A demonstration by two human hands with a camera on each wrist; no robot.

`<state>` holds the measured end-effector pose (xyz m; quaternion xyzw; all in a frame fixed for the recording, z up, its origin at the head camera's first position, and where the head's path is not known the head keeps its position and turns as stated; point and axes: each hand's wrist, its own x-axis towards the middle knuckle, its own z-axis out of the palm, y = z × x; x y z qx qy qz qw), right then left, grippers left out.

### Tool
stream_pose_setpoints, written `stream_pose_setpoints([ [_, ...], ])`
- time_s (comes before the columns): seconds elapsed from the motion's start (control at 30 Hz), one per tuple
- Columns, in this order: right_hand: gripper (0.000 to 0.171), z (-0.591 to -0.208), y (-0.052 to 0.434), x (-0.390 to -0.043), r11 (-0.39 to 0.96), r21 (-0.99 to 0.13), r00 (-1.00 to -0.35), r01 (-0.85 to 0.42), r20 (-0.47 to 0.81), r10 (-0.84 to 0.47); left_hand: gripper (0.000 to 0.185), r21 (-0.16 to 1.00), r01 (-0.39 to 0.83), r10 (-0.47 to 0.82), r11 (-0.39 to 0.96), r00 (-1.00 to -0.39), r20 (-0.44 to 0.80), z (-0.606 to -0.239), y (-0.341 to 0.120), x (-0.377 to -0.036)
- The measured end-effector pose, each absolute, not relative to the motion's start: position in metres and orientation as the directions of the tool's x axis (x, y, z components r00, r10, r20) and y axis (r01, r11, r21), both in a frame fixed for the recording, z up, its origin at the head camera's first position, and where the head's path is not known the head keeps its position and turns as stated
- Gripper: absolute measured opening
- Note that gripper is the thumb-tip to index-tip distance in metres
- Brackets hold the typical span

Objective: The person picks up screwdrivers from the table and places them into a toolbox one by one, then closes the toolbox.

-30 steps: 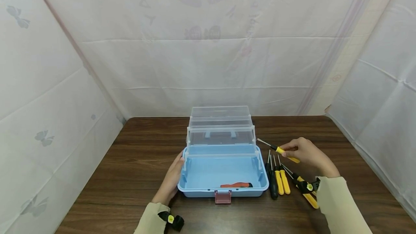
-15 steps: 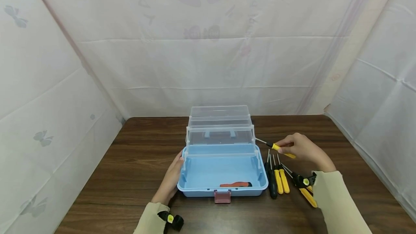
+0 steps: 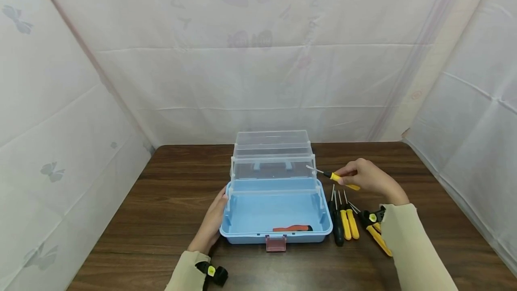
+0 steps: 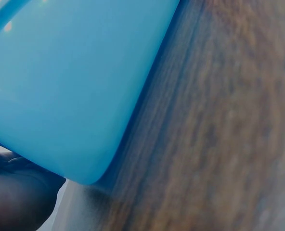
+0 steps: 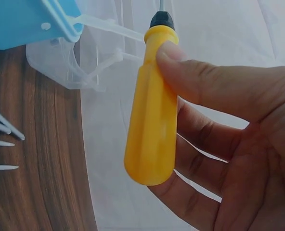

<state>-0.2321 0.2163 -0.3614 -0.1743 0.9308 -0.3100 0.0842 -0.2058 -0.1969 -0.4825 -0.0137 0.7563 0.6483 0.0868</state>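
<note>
A person's left hand (image 3: 211,223) rests flat against the left wall of an open blue toolbox (image 3: 276,212) on a dark wooden surface (image 3: 161,219); its fingers lie straight along the plastic, steadying the box and gripping nothing. The left wrist view shows only blue wall and wood grain, blurred. An orange-handled tool (image 3: 292,228) lies inside the box along its near wall, and clear trays (image 3: 273,160) fan up behind it.

Right of the box, a black-handled and two yellow-handled screwdrivers (image 3: 345,223) lie side by side, with yellow and black pliers (image 3: 375,228) just beyond them. Above these, the right hand (image 3: 369,178) pinches a yellow screwdriver (image 3: 341,178) between thumb and curled fingers (image 5: 219,91), its metal tip pointing left and reaching the right end of the clear trays.

To do this well, it seems wise to keep the left hand bracing the box, hold the pinch firm, and guide the tip clear of the tray arms.
</note>
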Motion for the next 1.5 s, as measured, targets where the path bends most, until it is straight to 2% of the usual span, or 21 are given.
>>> stream_pose_setpoints([
  [0.6, 0.023, -0.355, 0.192, -0.244, 0.71, -0.633, -0.905, -0.31, -0.033, -0.425, 0.054, 0.977, -0.137, 0.099, 0.162, -0.983, -0.154, -0.481, -0.197, -0.204],
  [0.9, 0.022, -0.353, 0.179, -0.251, 0.702, -0.6, -0.879, -0.385, 0.006, -0.477, 0.055, 0.978, -0.137, 0.095, 0.156, -0.984, -0.152, -0.482, -0.199, -0.205],
  [1.5, 0.02, -0.358, 0.149, -0.259, 0.675, -0.65, -0.881, -0.35, -0.018, -0.473, 0.055, 0.979, -0.14, 0.088, 0.15, -0.984, -0.154, -0.483, -0.2, -0.206],
])
